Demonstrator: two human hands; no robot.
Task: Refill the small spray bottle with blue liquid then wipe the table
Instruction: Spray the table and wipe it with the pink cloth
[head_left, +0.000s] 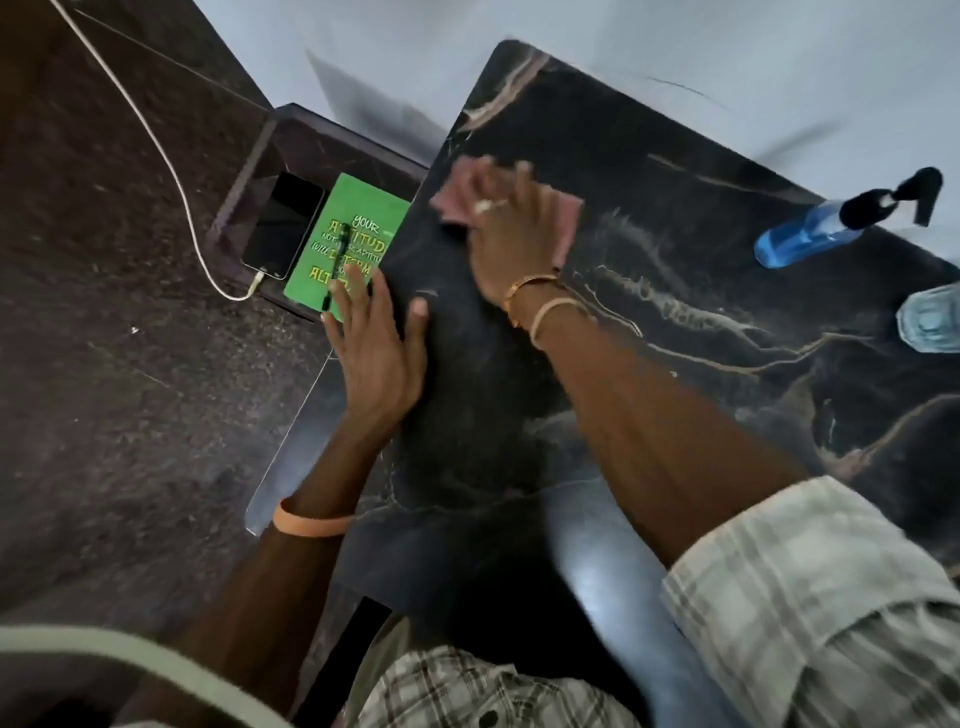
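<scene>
The black marble-patterned table fills the middle and right of the view. My right hand presses a pink cloth flat on the table near its far left edge; the cloth shows on both sides of the hand and is blurred. My left hand rests flat with fingers spread on the table's left edge. The small spray bottle holds blue liquid, has a black trigger head and stands at the table's right side, apart from both hands.
A clear bottle stands at the right frame edge. Left of the table, a lower dark shelf holds a phone with a white cable and a green notebook with a pen on it. Dark floor lies beyond.
</scene>
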